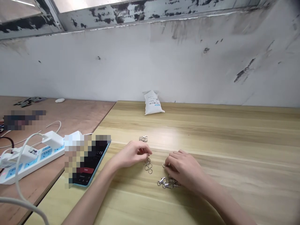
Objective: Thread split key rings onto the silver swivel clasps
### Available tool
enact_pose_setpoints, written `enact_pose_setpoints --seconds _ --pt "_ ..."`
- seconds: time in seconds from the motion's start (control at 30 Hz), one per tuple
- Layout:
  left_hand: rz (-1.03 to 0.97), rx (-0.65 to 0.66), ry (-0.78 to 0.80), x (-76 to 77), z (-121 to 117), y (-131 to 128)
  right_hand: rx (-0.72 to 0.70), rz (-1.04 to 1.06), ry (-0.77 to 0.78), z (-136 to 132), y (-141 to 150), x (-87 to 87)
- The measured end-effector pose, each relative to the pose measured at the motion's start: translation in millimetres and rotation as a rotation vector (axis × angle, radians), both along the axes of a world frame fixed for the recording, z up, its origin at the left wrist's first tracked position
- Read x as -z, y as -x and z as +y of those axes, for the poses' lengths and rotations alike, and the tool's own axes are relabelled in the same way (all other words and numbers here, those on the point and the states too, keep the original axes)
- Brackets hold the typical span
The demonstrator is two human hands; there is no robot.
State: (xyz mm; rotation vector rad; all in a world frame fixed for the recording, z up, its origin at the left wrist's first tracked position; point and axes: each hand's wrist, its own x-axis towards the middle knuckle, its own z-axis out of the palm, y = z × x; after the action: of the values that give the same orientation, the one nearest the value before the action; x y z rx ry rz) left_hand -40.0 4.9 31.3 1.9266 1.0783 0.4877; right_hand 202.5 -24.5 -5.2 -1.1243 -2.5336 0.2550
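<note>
My left hand (134, 153) is closed in a pinch at the upper end of a small group of silver metal rings (150, 171). A bit of ring shows under its fingertips. To the right, my right hand (185, 168) has its fingers curled and pinched on a small metal clasp (164, 165). Only the round end of that piece pokes out; the rest is hidden by the fingers. Below this hand lies a pile of silver lobster clasps (167, 185), partly covered by the palm. Beyond my left hand sits another small cluster of clasps (143, 138).
A phone (85, 170) lies left of my left forearm. Farther left, a white power strip (30, 164) with plugged chargers and loose cables (17, 168) rests on a brown table (79, 112). A white plastic packet (153, 104) stands against the wall (122, 68).
</note>
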Motion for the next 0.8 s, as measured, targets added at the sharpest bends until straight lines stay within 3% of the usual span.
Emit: enact_pose_setpoints --seconds 0.17,0.37,0.5,0.63,0.8 --pt "-0.032 -0.078 -0.02 -0.8 1 -1 -0.016 -0.011 -0.185 3 2 2.8" --pt "-0.023 -0.056 -0.105 -1.8 1 -4 0.037 0.03 -0.176 5 1 9.7" --pt "-0.051 -0.116 -0.133 -1.9 2 -4 0.035 0.015 -0.134 4 1 10.2" --pt "-0.104 -0.173 -0.116 0.6 2 -6 0.051 0.178 -0.065 1 4 4.4" --pt "-0.152 -0.138 -0.09 5.4 0 -10 0.041 0.449 -0.048 -1 6 -3.1"
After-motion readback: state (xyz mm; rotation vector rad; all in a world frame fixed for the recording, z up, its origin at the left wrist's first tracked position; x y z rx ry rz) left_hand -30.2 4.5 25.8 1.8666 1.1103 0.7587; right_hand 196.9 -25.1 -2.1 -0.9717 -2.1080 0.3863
